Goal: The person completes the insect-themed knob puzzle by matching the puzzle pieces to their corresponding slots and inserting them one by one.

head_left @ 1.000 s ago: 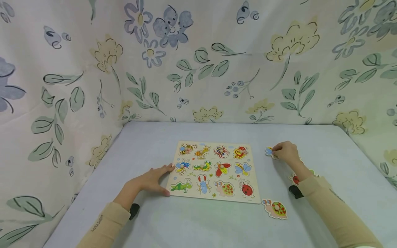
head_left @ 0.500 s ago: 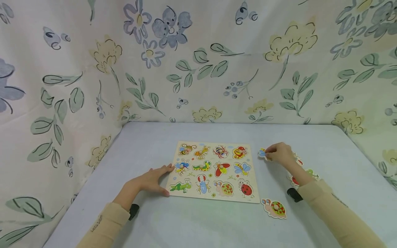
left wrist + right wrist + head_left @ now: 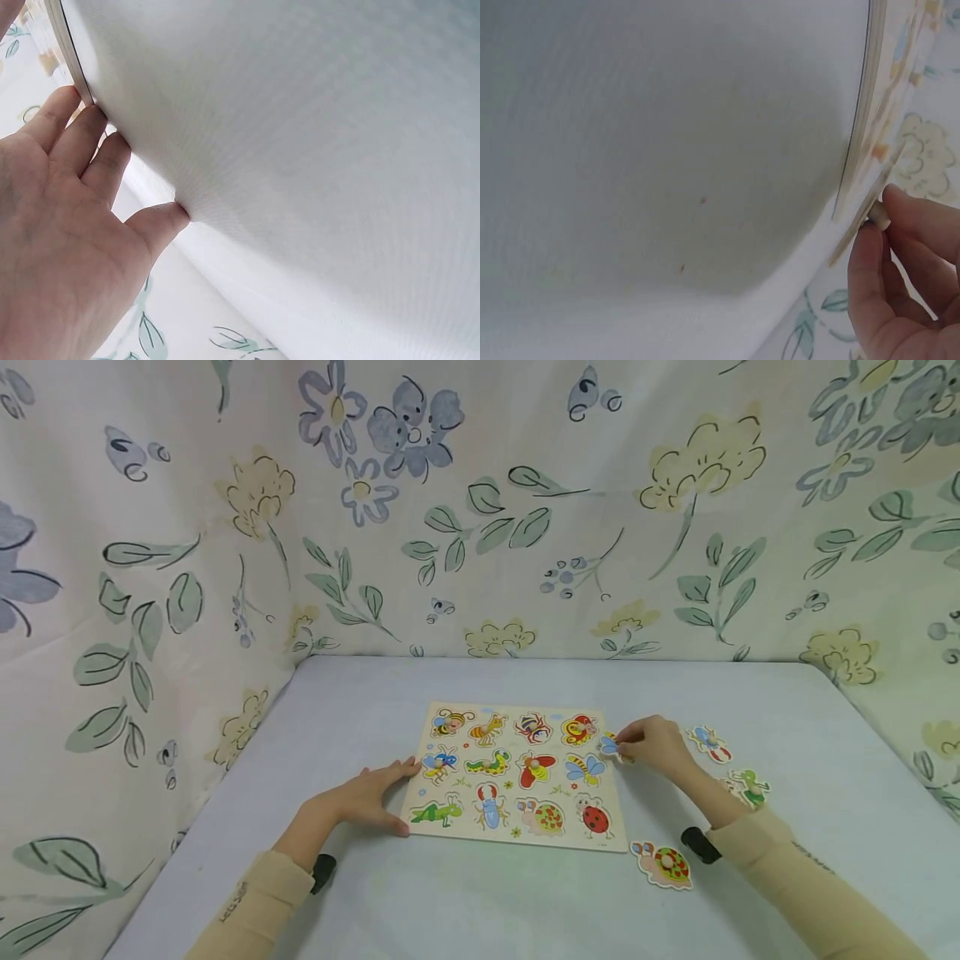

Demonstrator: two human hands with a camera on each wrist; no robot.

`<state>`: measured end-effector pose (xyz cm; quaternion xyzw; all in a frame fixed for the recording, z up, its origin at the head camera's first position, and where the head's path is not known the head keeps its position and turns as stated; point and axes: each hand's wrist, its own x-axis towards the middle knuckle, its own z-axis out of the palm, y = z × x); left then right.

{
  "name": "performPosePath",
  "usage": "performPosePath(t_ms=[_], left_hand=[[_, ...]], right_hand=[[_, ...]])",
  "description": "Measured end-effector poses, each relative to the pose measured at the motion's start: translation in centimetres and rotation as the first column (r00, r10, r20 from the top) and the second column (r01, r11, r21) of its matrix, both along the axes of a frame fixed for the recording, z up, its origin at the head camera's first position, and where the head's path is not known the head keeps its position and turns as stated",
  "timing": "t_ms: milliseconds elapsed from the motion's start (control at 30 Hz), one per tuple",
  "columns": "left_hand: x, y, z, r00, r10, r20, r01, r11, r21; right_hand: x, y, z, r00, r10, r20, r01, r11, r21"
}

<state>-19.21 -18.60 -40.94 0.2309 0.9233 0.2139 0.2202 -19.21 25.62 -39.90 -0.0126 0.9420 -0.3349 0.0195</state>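
A wooden peg puzzle board point(image 3: 465, 829) with printed insects lies flat on the table. Knobbed pieces fill its top row and most of its middle row; the printed dragonfly recess point(image 3: 585, 769) shows no piece. My right hand point(image 3: 658, 745) pinches the small knob point(image 3: 879, 216) of a blue-winged dragonfly piece point(image 3: 608, 744), which overlaps the board's upper right edge in the head view. The right wrist view has this piece tilted, edge-on beside the board. My left hand point(image 3: 367, 795) rests at the board's left edge, fingers extended and thumb spread toward the lower corner.
Loose pieces lie right of the board: a snail point(image 3: 664, 865) near its lower right corner, a stag beetle point(image 3: 709, 744) and a green grasshopper point(image 3: 752, 787) beyond my right forearm. The forearm partly hides another piece there. A floral curtain point(image 3: 480, 527) hangs behind the table.
My right hand has moved left with the dragonfly piece, from the table at the right to the board's edge. More of the loose pieces shows now. The left hand has stayed put.
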Motion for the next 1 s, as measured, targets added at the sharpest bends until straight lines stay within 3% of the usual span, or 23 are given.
performPosePath(t_ms=[333, 1000], left_hand=[[0.1, 0.1, 0.1, 1.0, -0.012, -0.006, 0.012, 1.0, 0.001], [-0.1, -0.1, -0.2, 1.0, -0.005, -0.009, 0.005, 1.0, -0.002]], right_hand=[[0.9, -1.9, -0.3, 0.999, 0.045, -0.002, -0.045, 0.999, -0.016], [1.2, -4.1, -0.3, 0.993, 0.12, 0.006, -0.12, 0.993, -0.02]])
